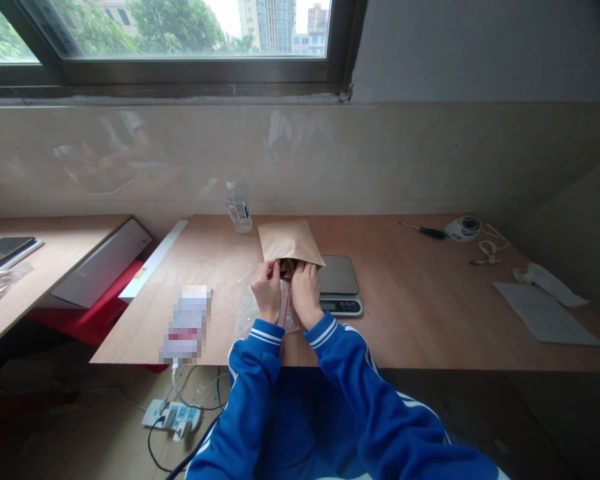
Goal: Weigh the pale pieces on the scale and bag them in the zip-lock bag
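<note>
Head view, quick one: what's being held at the middle of the desk?

Reply: A paper envelope (290, 241) is gripped there by both hands. It's plain brown kraft, flat and smooth, and no print or label can be seen on the side facing up. The open end is turned toward the person, and the closed end is lifted and tipped away toward the wall. The near edge is pinched by the left hand (267, 290) and the right hand (306, 293), fingers curled in, with the two hands nearly touching. Something dark can be seen in the mouth between the fingertips, but it's too small to be made out.

Follow-up: And where is it placed against the other stuff?

Reply: It's held just above the table (420, 313), toward the front edge. Its right corner is seen over the back left corner of a grey scale (339, 283), which is parked just beside the right hand. A clear plastic bag (286, 313) with a red strip is laid flat under the wrists. A small bottle (238, 208) is stood behind the envelope, near the wall. A blurred white packet (186, 323) is laid off to the left. A screwdriver (425, 231) and a round white gadget (464, 228) are left well apart at the far right. Blue sleeves with white stripes are worn.
</note>
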`<act>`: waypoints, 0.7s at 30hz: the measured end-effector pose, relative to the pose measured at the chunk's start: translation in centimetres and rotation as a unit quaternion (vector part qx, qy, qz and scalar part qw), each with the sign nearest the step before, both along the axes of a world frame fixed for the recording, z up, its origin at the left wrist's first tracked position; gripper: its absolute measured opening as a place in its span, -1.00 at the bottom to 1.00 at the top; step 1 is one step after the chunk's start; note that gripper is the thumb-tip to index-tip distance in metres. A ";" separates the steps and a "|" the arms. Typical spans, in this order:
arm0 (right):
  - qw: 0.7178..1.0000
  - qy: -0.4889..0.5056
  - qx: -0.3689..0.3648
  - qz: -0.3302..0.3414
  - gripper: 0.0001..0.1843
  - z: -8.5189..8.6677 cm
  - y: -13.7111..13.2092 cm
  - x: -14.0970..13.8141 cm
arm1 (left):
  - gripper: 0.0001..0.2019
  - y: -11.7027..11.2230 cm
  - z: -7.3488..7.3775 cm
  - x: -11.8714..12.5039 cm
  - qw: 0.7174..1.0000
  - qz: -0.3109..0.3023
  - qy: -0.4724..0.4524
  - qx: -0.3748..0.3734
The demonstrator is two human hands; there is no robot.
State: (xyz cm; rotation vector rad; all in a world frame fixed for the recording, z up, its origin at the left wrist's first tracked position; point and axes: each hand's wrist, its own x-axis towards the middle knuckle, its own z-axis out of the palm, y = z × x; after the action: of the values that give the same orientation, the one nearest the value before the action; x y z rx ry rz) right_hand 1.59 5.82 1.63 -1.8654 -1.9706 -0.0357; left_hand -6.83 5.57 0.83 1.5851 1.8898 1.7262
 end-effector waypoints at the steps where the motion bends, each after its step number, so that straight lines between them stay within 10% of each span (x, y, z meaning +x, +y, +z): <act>1: 1.000 0.005 0.000 -0.005 -0.69 0.1 -0.1 -0.1 | -0.75 0.0 0.0 0.0 1.000 0.000 -0.007 0.000; 8: 0.996 0.081 0.018 -0.026 -0.69 0.3 -0.6 -0.4 | -0.77 -0.2 0.0 0.2 0.999 -0.010 -0.036 0.009; 21: 0.977 0.165 0.005 0.132 -0.67 -1.0 -0.1 1.2 | -0.77 -0.5 0.2 0.5 0.997 -0.012 -0.075 0.001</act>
State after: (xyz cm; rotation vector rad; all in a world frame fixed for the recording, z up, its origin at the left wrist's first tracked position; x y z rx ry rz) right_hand 2.78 5.76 0.66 -1.4755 -1.9531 0.3203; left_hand -6.33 5.10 1.06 1.4285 1.7933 1.7821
